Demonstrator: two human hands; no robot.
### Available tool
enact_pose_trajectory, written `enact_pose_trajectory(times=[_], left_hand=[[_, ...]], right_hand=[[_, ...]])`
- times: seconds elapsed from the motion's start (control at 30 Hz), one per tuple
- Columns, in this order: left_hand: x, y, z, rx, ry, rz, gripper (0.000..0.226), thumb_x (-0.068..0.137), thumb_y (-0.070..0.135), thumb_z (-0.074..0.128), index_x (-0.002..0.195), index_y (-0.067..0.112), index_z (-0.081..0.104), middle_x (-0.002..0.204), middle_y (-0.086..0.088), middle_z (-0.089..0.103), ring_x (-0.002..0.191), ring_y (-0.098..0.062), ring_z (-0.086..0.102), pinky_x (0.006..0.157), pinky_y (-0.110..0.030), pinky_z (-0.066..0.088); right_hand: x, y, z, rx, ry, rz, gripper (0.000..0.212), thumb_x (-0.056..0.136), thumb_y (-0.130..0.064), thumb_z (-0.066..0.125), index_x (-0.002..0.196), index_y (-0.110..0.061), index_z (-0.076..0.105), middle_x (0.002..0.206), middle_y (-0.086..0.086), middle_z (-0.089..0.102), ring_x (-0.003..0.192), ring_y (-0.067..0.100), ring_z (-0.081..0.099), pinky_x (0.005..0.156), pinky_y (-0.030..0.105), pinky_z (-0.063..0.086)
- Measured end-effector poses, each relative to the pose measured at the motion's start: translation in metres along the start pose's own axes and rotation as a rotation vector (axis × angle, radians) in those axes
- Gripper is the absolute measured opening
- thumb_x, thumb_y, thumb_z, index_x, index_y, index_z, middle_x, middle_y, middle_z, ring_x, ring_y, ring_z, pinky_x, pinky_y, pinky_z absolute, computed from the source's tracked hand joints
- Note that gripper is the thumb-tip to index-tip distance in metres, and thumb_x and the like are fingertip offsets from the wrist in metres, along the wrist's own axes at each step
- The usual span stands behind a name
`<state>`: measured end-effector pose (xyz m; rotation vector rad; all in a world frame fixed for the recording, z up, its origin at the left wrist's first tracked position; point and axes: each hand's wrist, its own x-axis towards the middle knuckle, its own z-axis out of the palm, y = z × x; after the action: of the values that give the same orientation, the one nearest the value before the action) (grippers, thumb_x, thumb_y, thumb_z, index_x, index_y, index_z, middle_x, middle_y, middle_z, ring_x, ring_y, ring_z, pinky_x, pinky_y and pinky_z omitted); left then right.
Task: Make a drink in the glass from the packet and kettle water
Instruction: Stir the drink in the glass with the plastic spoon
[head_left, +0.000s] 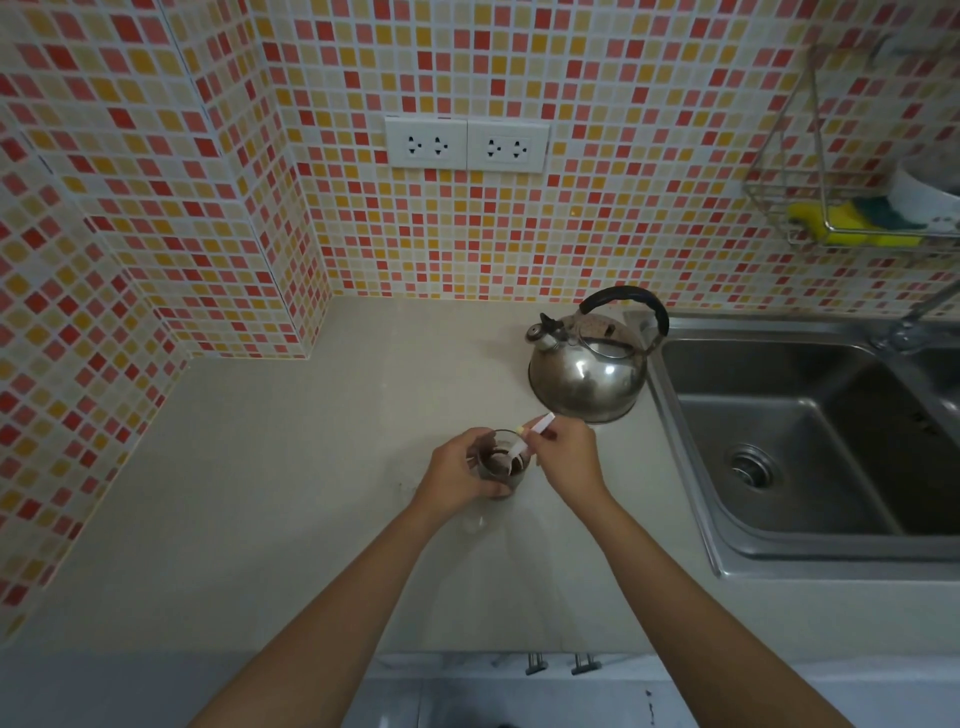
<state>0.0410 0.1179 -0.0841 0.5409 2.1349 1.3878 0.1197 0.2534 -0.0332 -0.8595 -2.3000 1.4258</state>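
My left hand (457, 467) fingers wrap the glass (505, 464) of brown drink, standing on the desk (291, 467) just before the kettle (589, 364). My right hand (566, 457) fingers pinch the packet (537, 426), dipped into it.

We saw the left hand (457, 475) wrapped around the glass (505, 462) of brown drink on the pale tabletop (291, 467), while the right hand (566, 457) pinched a thin white packet (535, 427) whose lower end dipped into the liquid. The steel kettle (589, 371) stood just behind, beside the sink (810, 431), under two wall sockets (466, 143)
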Motion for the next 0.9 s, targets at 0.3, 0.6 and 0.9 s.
enact_pose_trajectory(times=[0.3,0.6,0.9], left_hand=[[-0.001,-0.001,-0.001,0.019,0.001,0.027,0.078,0.047,0.011,0.089,0.119,0.020,0.062,0.113,0.001,0.070,0.105,-0.016,0.065,0.096,-0.031,0.052],[0.001,-0.001,0.000,0.043,-0.006,0.010,0.082,0.048,0.011,0.091,0.124,0.018,0.059,0.120,-0.001,0.067,0.109,-0.019,0.063,0.099,-0.033,0.051],[0.000,0.000,-0.001,0.034,-0.003,0.006,0.079,0.046,0.012,0.090,0.120,0.021,0.061,0.115,0.000,0.069,0.107,-0.020,0.065,0.097,-0.035,0.053]], right_hand=[[-0.003,-0.004,0.004,-0.353,-0.202,-0.293,0.011,0.084,-0.017,0.064,0.083,-0.010,0.073,0.080,0.008,0.067,0.072,0.022,0.060,0.066,0.032,0.046],[-0.004,0.001,0.012,-0.211,-0.108,-0.097,0.016,0.087,-0.016,0.060,0.086,-0.009,0.075,0.084,0.009,0.072,0.076,0.022,0.065,0.072,0.031,0.051],[-0.003,0.000,0.015,-0.276,-0.100,-0.149,0.020,0.088,-0.018,0.059,0.087,-0.006,0.074,0.082,0.012,0.072,0.075,0.024,0.065,0.070,0.033,0.051]])
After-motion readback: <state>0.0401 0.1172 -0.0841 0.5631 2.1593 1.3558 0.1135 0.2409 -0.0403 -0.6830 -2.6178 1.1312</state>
